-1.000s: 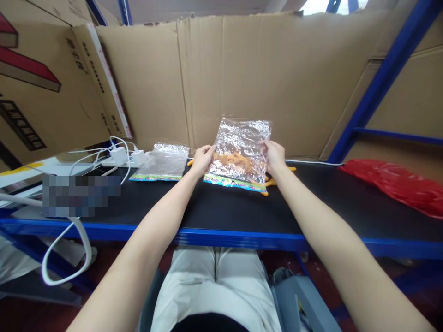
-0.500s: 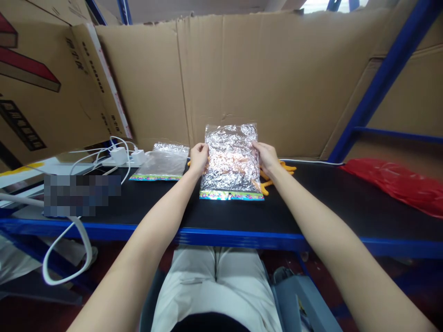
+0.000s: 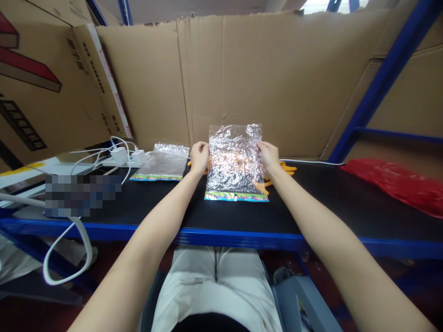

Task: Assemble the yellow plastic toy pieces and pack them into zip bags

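Observation:
A clear, crinkled plastic bag [image 3: 235, 152] with a colourful printed strip along its near edge is held up in front of me over the black tabletop. My left hand [image 3: 200, 157] is closed in a pinch at its left edge. At the right edge, my right hand [image 3: 269, 157] pinches the bag between thumb and fingers. Behind the bag lies something orange [image 3: 288, 168] with finger-like ends, looking like knitted gloves; it shows partly through the film and is otherwise hidden.
More clear bags [image 3: 161, 162] with the same printed strip lie at the left. Beyond them are white chargers [image 3: 119, 156] with cables. A red plastic bag [image 3: 391, 182] rests at the right. Cardboard [image 3: 277, 83] walls the back, and a blue rail [image 3: 238, 237] edges the table.
The held bag has shifted slightly to the right. My right hand has moved a little right with it, while my left hand stays almost in place.

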### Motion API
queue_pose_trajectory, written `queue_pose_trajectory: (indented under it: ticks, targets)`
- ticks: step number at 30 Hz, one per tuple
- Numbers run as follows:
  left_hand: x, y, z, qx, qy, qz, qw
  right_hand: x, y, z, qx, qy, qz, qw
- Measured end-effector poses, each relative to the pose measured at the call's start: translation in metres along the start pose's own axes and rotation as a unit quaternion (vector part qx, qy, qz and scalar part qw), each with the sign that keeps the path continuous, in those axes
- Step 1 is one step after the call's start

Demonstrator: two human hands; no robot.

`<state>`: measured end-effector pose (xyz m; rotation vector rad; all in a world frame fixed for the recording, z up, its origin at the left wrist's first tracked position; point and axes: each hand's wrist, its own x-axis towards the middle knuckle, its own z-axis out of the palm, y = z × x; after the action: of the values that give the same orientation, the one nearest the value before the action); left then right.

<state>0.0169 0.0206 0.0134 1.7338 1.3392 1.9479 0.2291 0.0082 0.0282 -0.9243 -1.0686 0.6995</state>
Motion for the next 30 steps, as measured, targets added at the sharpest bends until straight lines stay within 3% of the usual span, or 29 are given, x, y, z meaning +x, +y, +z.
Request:
queue_pose_trajectory:
  ticks: [2,5,11,15,21,30]
  targets:
    - [-0.004,0.003,-0.002,0.077,-0.003,0.068,0.995,0.006,0.003,-0.003,0.002,0.030,-0.011,0.999]
    - [-0.015,0.011,-0.003,0.160,-0.056,0.173,0.970,0.016,0.006,-0.011,0.006,0.073,-0.032,0.997]
    - [-0.043,0.036,0.005,0.219,-0.247,0.341,0.880,0.028,-0.006,-0.032,0.091,0.129,0.014,0.987]
    - [-0.056,0.043,0.015,0.245,-0.319,0.408,0.820,0.028,-0.016,-0.043,0.137,0.144,0.072,0.977]
    - [-0.056,0.035,0.021,0.278,-0.315,0.427,0.801,0.030,-0.015,-0.051,0.172,0.128,0.114,0.970]
    - [-0.046,0.031,0.017,0.316,-0.286,0.430,0.796,0.030,0.016,-0.063,0.112,0.089,0.153,0.978]
